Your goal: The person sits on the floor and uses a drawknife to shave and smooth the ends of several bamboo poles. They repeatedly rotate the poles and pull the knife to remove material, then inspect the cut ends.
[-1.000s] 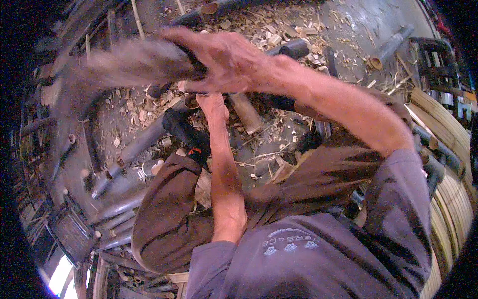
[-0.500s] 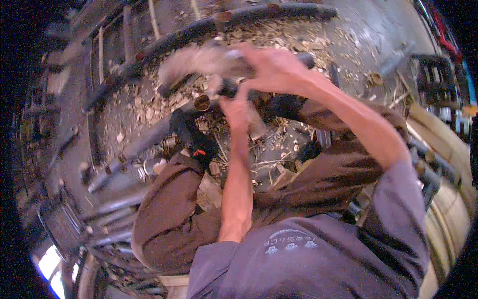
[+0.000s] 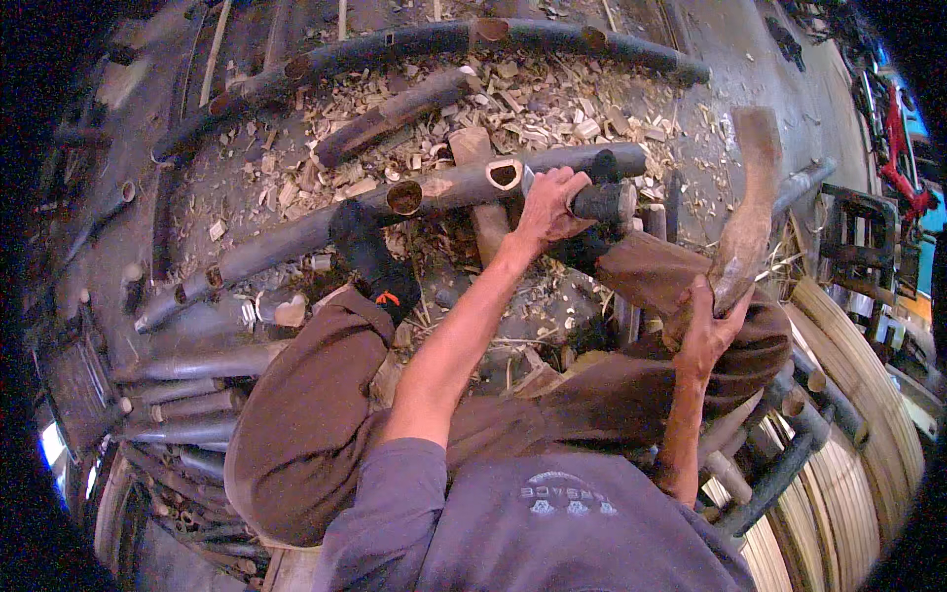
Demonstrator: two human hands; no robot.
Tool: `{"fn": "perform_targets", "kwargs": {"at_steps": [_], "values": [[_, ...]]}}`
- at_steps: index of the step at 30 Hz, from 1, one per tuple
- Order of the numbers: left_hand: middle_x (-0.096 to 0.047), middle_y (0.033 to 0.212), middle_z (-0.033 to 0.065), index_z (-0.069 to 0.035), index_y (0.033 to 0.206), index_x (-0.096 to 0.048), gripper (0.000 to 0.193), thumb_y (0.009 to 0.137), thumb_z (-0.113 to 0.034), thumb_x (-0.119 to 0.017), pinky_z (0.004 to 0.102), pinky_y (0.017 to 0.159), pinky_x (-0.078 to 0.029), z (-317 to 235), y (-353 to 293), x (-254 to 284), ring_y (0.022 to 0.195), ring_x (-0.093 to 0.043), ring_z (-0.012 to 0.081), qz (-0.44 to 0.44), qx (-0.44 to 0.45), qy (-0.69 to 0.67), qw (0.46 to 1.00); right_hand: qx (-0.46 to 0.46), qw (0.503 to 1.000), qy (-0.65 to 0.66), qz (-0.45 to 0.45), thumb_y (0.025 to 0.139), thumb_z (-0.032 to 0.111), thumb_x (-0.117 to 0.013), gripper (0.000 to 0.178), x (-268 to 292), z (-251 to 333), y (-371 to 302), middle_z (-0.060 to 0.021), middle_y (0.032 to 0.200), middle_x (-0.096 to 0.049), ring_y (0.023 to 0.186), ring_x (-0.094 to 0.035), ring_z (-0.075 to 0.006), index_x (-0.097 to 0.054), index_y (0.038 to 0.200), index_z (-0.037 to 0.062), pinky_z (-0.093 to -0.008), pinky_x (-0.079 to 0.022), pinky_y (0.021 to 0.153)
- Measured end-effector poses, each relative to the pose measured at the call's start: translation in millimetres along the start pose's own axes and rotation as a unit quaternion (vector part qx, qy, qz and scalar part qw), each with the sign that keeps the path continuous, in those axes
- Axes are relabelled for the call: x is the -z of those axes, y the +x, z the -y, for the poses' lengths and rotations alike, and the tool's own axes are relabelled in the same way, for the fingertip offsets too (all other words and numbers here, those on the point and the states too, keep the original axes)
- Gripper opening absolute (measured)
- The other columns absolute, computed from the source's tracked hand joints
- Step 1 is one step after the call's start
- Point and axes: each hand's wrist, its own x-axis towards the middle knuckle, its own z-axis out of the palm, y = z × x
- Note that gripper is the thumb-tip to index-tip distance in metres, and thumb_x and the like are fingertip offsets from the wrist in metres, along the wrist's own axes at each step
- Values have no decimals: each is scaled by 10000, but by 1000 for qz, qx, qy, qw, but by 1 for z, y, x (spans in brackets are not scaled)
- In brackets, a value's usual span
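A dark bamboo-like pole (image 3: 296, 237) lies slantwise before me, with several holes cut in it. My left hand (image 3: 552, 209) is closed around a chisel (image 3: 604, 203) with a black-wrapped handle and pale butt end. The chisel leans toward the right, and its blade meets the pole beside a pale-rimmed hole (image 3: 504, 176). Over my right knee, my right hand (image 3: 708, 328) grips the narrow end of a wooden mallet (image 3: 755, 178), its thick end pointing away from me. A second, darker hole (image 3: 403, 197) lies further left along the pole.
Wood chips (image 3: 533, 109) litter the floor around a short dark pole piece (image 3: 395, 116). A long curved pole (image 3: 395, 49) lies beyond. My black-shod left foot (image 3: 365, 247) rests against the worked pole. Pale wooden strips (image 3: 848, 434) and more poles (image 3: 197, 405) lie at the sides.
My right hand has swung away from the pole to the right and down to my knee, carrying the mallet. My left hand has shifted right with the chisel.
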Motion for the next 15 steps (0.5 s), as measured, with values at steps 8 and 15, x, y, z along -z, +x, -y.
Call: {"fn": "perform_targets", "kwargs": {"at_steps": [8,15], "values": [[-510,865,86,-116,955,-537,440,603,-260,-759,407,722,-367,3,6,0,870,-512,304,-29,-2,-27,999,3,999,8,36,845,83,-633,550,0,13,10,-82,841,-555,694,-531,-137,-337,1297,-19,-280,-453,651],[-550,952,124,-105,1055,-534,442,683,-250,-723,412,813,-397,7,7,5,947,-542,288,-101,-14,-85,991,-11,999,48,-1,871,144,-613,478,-6,17,12,-90,778,-574,693,-548,-175,-372,1265,21,-311,-473,698]]}}
